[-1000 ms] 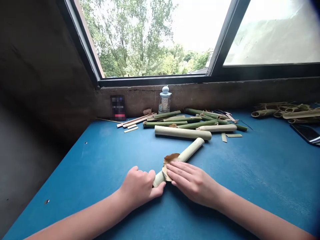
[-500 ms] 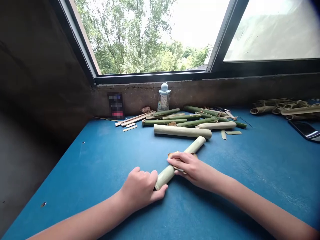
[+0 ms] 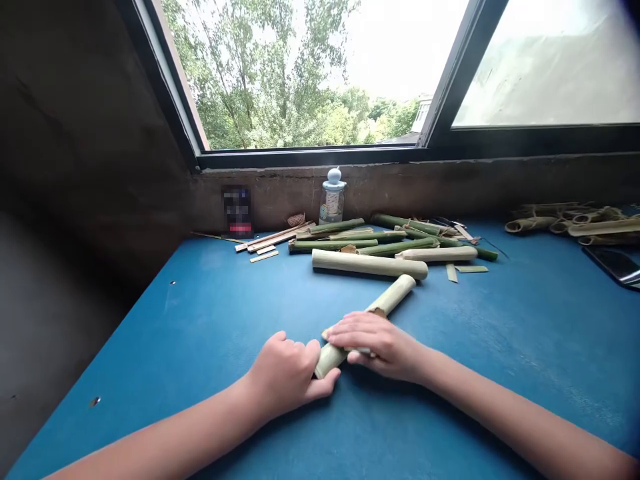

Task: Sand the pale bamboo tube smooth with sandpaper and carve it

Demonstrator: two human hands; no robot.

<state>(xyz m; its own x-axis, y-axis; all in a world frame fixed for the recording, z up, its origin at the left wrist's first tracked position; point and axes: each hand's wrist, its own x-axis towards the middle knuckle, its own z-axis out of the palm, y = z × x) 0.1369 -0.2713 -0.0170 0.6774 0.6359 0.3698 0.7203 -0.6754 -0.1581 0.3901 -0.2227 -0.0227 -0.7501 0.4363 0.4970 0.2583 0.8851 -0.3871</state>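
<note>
- We face a blue table below a window, taking the hands as the clock's centre.
- Before us lies a pale bamboo tube, its far end pointing between one and two o'clock.
- Our left hand grips its near end, fingers curled, thumb stretched toward three.
- Our right hand lies palm down across the tube, fingers together, clasping a tan sheet against it.
- Toward twelve, a thicker pale tube lies crosswise just beyond.
- Behind it we see green bamboo pieces, then a blue-lidded jar.
- Near two, split bamboo lies beside a phone.
</note>
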